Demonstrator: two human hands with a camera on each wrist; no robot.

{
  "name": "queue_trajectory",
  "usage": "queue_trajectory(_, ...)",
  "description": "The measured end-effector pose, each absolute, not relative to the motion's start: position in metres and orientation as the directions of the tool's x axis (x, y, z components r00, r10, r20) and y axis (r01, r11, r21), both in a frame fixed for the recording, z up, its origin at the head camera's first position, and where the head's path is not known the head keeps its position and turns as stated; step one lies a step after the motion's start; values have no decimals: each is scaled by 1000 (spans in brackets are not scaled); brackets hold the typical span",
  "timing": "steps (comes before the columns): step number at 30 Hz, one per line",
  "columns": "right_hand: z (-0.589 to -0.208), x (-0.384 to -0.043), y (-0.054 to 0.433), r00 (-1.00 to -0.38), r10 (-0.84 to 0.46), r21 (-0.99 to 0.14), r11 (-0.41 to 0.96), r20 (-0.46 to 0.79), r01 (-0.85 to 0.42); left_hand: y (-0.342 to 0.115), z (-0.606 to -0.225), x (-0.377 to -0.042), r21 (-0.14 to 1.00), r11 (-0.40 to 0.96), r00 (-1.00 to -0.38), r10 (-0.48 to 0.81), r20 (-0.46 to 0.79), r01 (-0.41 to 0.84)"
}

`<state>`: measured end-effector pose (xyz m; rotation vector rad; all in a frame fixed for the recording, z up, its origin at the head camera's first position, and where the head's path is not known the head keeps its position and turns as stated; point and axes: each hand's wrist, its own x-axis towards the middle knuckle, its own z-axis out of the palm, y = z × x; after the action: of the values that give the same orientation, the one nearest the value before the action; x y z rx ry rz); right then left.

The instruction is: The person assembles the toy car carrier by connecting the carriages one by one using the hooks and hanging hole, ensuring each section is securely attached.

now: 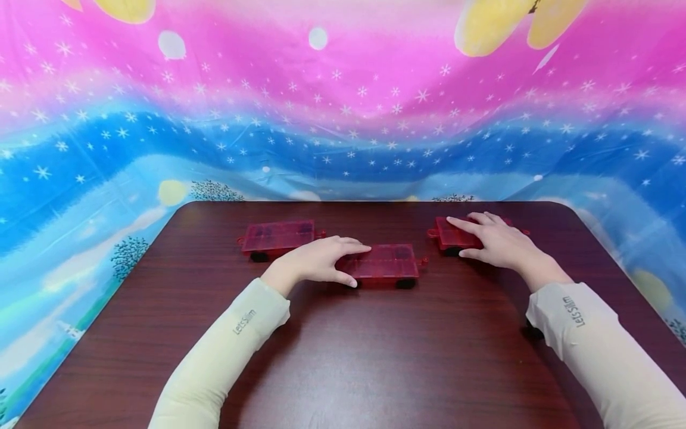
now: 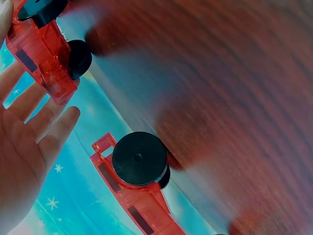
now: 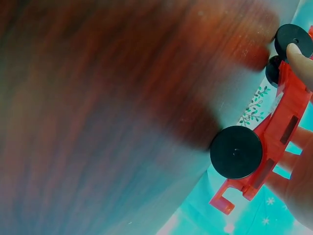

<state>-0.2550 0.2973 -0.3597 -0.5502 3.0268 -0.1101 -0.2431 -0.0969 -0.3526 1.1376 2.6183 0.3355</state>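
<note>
Three see-through red toy wagons with black wheels are on the table in the head view. My left hand holds the left end of the middle wagon, thumb at its near side and fingers over the far side. Behind and left of it stands another wagon, whose looped end shows large in the left wrist view. On the right, my right hand grips the third wagon from above. The right wrist view shows the thumb against one black wheel, with fingers behind the body.
The dark brown wooden table has rounded far corners. A curtain printed with snowflakes hangs along its far and side edges. Below the right cuff a dark round piece peeks out, mostly hidden by the sleeve.
</note>
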Motion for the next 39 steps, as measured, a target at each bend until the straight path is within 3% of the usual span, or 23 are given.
queue_trajectory(17,-354,-238,301,-930,-366,-32,931,-43,-365,-94,-354,-244,342,675,-666,728,-164,654)
queue_trajectory(39,-341,-202,290,-876,-475,48,880,80,-473,-96,-351,-242,350,688,-677,715,-173,636)
